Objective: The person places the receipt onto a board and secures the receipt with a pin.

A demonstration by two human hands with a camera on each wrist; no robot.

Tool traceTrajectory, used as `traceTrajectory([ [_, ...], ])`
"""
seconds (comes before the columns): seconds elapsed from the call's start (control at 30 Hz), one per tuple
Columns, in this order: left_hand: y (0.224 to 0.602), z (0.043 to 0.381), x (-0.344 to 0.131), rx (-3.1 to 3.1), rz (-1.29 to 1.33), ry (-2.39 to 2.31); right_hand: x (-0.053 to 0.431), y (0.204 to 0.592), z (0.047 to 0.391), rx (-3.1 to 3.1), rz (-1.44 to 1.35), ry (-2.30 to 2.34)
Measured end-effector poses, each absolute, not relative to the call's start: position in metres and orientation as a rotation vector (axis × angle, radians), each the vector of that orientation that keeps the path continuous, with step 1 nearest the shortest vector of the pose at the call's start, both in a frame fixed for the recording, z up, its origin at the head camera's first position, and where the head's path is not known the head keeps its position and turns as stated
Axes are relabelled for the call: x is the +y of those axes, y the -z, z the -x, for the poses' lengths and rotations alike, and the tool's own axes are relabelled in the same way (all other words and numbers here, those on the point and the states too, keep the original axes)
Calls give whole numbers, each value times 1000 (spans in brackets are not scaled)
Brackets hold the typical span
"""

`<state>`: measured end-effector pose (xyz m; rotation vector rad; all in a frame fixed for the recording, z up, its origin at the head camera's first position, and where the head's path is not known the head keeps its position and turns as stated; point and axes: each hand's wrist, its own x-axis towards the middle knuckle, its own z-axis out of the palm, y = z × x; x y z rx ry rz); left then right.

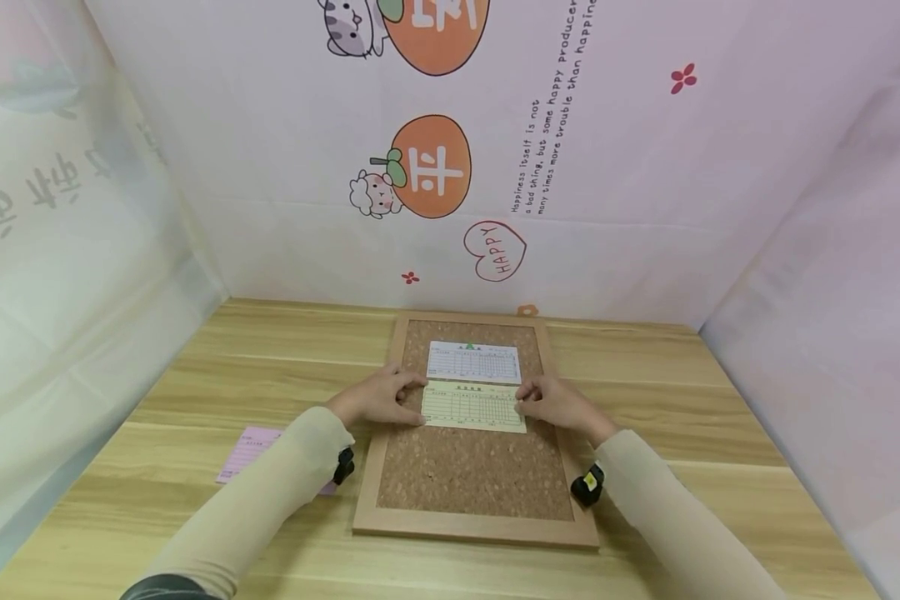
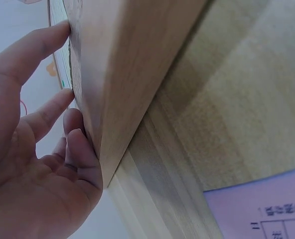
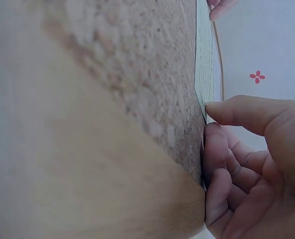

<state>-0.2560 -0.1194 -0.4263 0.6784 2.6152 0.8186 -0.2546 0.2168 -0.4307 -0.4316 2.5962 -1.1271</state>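
Note:
A pale yellow printed form slip [image 1: 472, 407] lies across the wood-framed cork board [image 1: 472, 475]. My left hand [image 1: 378, 396] touches its left edge, thumb and index finger apart near the two corners; the left wrist view shows these two fingers fairly straight and the others curled by the frame. At the right edge, my right hand [image 1: 562, 406] pinches the slip between thumb and curled index finger. In the right wrist view the thumb [image 3: 232, 110] lies on the paper's edge. Just above sits a white form slip [image 1: 472, 364] with a green pushpin [image 1: 470, 345] at its top.
A pink form slip [image 1: 251, 450] lies on the wooden table [image 1: 300, 358] left of the board, partly under my left forearm in the head view. Behind the table hangs a printed white cloth [image 1: 607, 250], with more cloth at both sides.

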Motion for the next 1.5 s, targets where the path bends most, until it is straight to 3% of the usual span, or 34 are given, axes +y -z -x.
traceTrajectory([
  [0.83,424,255,-121,2594,-693,-833,252,411,242,2617,465,1082],
  [1.5,425,254,-119,2600,-658,-838,329,393,232,2683,516,960],
])
